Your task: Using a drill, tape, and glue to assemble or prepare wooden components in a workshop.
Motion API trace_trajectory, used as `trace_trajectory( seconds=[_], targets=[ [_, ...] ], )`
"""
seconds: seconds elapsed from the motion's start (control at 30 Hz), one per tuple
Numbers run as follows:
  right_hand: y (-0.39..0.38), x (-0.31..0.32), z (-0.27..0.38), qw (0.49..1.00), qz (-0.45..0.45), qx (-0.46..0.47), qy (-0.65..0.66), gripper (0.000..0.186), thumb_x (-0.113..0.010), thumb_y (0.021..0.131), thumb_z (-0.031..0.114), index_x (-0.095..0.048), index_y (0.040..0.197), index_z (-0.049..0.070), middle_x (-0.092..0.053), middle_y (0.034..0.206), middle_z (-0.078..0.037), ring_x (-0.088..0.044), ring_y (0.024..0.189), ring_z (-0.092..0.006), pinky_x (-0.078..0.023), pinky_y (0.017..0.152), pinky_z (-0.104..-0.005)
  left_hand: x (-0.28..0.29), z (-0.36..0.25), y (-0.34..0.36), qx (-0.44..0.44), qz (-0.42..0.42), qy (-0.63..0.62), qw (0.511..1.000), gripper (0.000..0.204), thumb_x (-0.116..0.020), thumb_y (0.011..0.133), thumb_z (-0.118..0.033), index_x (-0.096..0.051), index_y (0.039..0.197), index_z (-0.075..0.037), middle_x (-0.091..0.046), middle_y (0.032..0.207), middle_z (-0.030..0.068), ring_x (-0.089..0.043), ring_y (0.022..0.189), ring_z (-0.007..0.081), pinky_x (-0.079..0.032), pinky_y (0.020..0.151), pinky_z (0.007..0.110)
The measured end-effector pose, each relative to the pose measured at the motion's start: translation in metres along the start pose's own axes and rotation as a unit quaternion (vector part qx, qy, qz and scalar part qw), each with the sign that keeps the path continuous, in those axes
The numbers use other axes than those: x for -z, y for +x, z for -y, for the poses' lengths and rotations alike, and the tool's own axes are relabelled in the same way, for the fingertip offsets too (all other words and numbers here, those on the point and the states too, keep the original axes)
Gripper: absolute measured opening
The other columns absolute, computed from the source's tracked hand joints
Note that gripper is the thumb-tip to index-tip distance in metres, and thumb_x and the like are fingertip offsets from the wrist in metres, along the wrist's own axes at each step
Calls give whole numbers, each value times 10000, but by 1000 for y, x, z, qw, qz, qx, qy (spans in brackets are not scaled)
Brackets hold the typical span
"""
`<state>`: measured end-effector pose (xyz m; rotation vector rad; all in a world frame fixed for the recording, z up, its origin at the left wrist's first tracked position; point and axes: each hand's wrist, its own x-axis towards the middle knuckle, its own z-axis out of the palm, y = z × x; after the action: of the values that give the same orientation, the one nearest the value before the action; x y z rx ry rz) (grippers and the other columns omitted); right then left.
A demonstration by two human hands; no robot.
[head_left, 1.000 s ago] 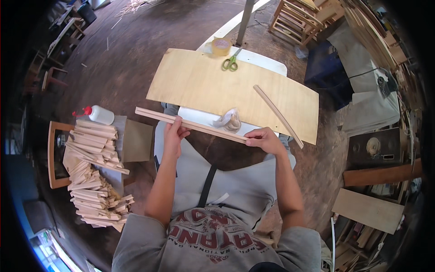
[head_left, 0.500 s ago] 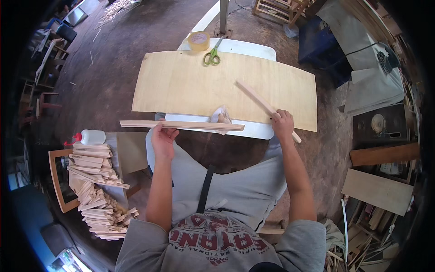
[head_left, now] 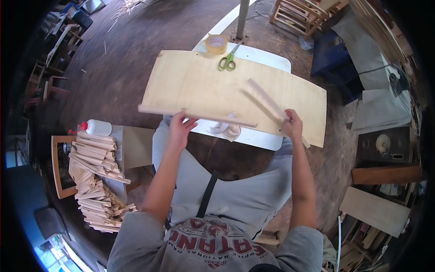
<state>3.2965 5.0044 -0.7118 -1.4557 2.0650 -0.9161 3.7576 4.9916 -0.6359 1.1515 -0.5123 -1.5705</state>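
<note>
My left hand (head_left: 182, 129) grips a pale wooden strip (head_left: 152, 110) that lies crosswise at the near edge of the plywood panel (head_left: 176, 81). My right hand (head_left: 292, 124) holds a second strip (head_left: 265, 95) slanting over the panel's right half, slightly raised with a shadow beside it. Beneath the first strip a small clear bag with pale contents (head_left: 231, 132) rests on the white board (head_left: 267, 142). Green scissors (head_left: 226, 63) and a roll of yellowish tape (head_left: 216, 44) lie at the far edge.
At left, piles of short wooden pieces (head_left: 93, 163) and a white bottle with red cap (head_left: 99, 127) sit on a low support. A post (head_left: 241, 25) stands behind the boards. Plywood offcuts (head_left: 374, 211), a blue box (head_left: 331, 68) and other clutter line the right.
My right hand has left the first strip's right end and taken hold of the slanted strip, now lifted slightly. My left hand keeps the first strip, shifted a little.
</note>
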Motion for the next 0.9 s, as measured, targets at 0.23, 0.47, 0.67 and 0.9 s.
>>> trace_trajectory(
  seconds=[0.23, 0.47, 0.67, 0.9],
  targets=[
    [128, -28, 85, 985, 158, 63, 3, 476, -603, 745, 1, -676, 1214, 45, -746, 1074, -125, -701, 999, -210, -519, 884, -311, -86, 73, 152, 122, 0, 17, 992, 312, -566, 976, -319, -516, 1093, -34, -547, 981, 96, -703, 922, 268, -592, 791, 356],
    [138, -126, 170, 977, 91, 166, -102, 428, -619, 763, 67, -706, 1180, 104, -703, 1157, -184, -670, 1021, -372, -518, 916, -440, -98, 70, 167, 102, -36, 59, 992, 356, -551, 1000, -330, -549, 1210, -43, -608, 1048, 93, -676, 960, 242, -549, 859, 352],
    [26, -146, 139, 952, 156, 261, -29, 272, -670, 855, 70, -717, 1121, 42, -717, 1077, -160, -678, 1054, -316, -529, 911, -386, 33, -46, 25, -63, 16, 147, 987, 320, -568, 1007, -282, -629, 1222, -52, -680, 1002, 24, -638, 862, 106, -477, 710, 253],
    [-76, -150, 167, 930, 166, 324, -41, 204, -655, 874, 91, -700, 1049, -2, -675, 1105, -190, -628, 1067, -373, -495, 953, -438, 214, -104, -171, -251, -356, 351, 829, 211, -660, 954, -199, -708, 1081, -37, -633, 768, -8, -539, 687, 60, -456, 623, 245]
  ],
)
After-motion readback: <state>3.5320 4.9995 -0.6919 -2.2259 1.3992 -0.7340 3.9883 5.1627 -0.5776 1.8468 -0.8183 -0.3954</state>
